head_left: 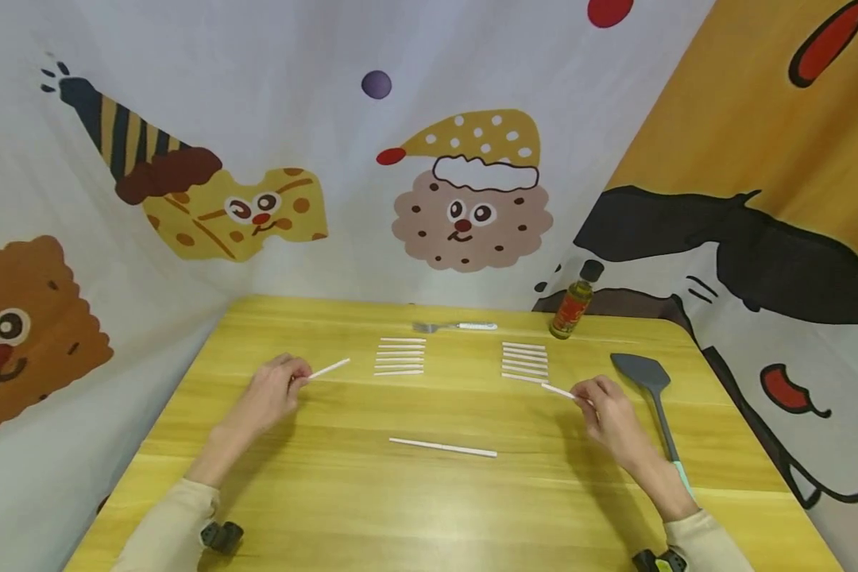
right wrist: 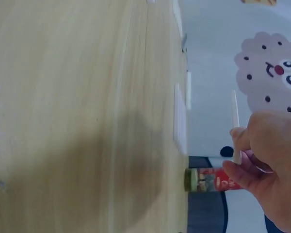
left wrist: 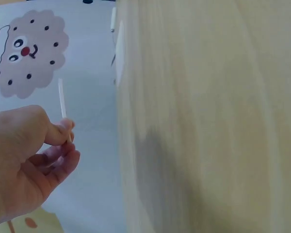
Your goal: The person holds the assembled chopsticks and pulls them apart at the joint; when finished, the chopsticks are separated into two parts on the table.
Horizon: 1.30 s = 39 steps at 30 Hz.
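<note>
My left hand [head_left: 272,391] pinches one end of a thin white stick [head_left: 331,368] between thumb and fingers, above the left side of the table. The left wrist view shows this stick [left wrist: 62,99] standing out past the fingertips. On the right, my right hand [head_left: 611,417] pinches another white stick [head_left: 558,390], its tip near the lowest stick of the right row. Several white sticks lie parallel in a left row [head_left: 400,357] and a right row [head_left: 524,362]. Nearer me lies a longer white line [head_left: 465,450], seemingly two sticks end to end.
A fork [head_left: 472,326] with a white handle lies behind the rows. At the back right stands a bottle [head_left: 570,310] with a black cap and red label. A grey spatula [head_left: 658,389] lies right of my right hand. Printed cloth [head_left: 357,262] hangs behind the wooden table [head_left: 329,508].
</note>
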### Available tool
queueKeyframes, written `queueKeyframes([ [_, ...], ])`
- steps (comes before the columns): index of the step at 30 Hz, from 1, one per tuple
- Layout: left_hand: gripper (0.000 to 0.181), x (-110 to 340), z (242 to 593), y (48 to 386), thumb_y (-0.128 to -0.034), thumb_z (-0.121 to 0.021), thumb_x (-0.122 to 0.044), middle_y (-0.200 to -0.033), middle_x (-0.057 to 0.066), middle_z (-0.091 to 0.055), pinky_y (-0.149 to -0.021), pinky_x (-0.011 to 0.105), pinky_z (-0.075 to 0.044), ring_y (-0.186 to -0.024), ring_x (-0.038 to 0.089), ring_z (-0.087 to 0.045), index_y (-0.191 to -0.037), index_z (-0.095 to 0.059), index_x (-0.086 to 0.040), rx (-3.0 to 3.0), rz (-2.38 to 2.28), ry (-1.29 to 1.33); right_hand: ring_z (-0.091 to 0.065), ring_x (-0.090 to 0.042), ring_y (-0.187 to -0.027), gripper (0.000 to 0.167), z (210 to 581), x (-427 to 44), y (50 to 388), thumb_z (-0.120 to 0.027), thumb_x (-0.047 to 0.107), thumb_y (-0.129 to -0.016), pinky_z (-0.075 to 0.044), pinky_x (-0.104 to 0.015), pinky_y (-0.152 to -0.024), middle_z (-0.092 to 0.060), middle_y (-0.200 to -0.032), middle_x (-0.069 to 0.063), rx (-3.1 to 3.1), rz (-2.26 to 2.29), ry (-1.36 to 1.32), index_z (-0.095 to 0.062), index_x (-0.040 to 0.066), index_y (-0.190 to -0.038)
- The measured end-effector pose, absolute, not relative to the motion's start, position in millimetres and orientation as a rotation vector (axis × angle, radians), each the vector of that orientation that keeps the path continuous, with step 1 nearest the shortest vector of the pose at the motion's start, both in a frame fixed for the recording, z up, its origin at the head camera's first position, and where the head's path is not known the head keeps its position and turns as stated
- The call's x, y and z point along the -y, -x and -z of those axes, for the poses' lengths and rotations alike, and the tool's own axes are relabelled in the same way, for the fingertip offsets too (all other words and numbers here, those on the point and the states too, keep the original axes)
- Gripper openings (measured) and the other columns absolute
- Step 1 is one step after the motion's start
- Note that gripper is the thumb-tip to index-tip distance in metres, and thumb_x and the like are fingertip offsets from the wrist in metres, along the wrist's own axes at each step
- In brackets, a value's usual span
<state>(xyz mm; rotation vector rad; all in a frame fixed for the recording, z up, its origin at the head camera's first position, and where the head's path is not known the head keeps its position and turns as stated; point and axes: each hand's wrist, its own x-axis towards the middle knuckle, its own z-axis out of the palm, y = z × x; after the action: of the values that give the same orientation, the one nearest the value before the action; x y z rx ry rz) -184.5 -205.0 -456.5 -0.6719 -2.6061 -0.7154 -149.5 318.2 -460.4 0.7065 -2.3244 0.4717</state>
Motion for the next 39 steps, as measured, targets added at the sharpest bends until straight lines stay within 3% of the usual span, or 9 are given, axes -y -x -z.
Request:
queueKeyframes([
  [5,0.005,194,461,187,-0.0914,-0.069,0.003,-0.083,0.006,-0.062,-0.059,0.026,-0.051,-0.072,0.013,-0.056,-0.091,-0.068,-0.001,2.72,0.794,0.765,-0.059,-0.018,-0.069,0.023,466,-325,156,-0.079,-0.014,-0.076,-0.048,-0.02,-0.057,-0.06,-0.082,-0.008,2.385,-0.487,-0.74,-0.068,0.001,-0.089],
  [9,0.005,179,465,190,-0.0907,-0.072,0.0,-0.081,0.003,-0.06,-0.059,0.023,-0.05,-0.07,0.01,-0.052,-0.089,-0.068,-0.002,2.755,0.794,0.759,-0.06,-0.016,-0.071,0.009,471,-321,161,-0.075,-0.004,-0.087,-0.053,-0.025,-0.059,-0.061,-0.084,-0.007,2.426,-0.517,-0.733,-0.069,0.002,-0.09],
  [17,0.004,162,470,195,-0.0927,-0.072,-0.005,-0.08,0.0,-0.06,-0.057,0.022,-0.047,-0.069,0.008,-0.05,-0.09,-0.069,-0.005,2.841,0.802,0.783,-0.064,-0.02,-0.075,0.021,478,-319,168,-0.082,-0.006,-0.076,-0.054,-0.036,-0.06,-0.065,-0.084,-0.004,2.471,-0.471,-0.667,-0.072,0.007,-0.088],
  [31,0.004,130,481,212,-0.094,-0.071,-0.008,-0.081,0.001,-0.064,-0.06,0.021,-0.047,-0.071,0.009,-0.054,-0.09,-0.069,-0.009,2.927,0.721,0.897,-0.06,-0.014,-0.068,0.01,500,-309,188,-0.083,0.004,-0.081,-0.052,-0.033,-0.059,-0.066,-0.08,-0.002,2.505,-0.507,-0.643,-0.076,0.009,-0.087],
  [39,0.004,125,482,215,-0.0935,-0.07,-0.003,-0.084,0.003,-0.063,-0.064,0.022,-0.051,-0.076,0.012,-0.057,-0.091,-0.069,-0.006,2.941,0.745,0.902,-0.057,-0.011,-0.067,0.013,504,-301,194,-0.083,-0.001,-0.08,-0.05,-0.029,-0.058,-0.066,-0.08,-0.003,2.537,-0.544,-0.619,-0.076,0.008,-0.087],
])
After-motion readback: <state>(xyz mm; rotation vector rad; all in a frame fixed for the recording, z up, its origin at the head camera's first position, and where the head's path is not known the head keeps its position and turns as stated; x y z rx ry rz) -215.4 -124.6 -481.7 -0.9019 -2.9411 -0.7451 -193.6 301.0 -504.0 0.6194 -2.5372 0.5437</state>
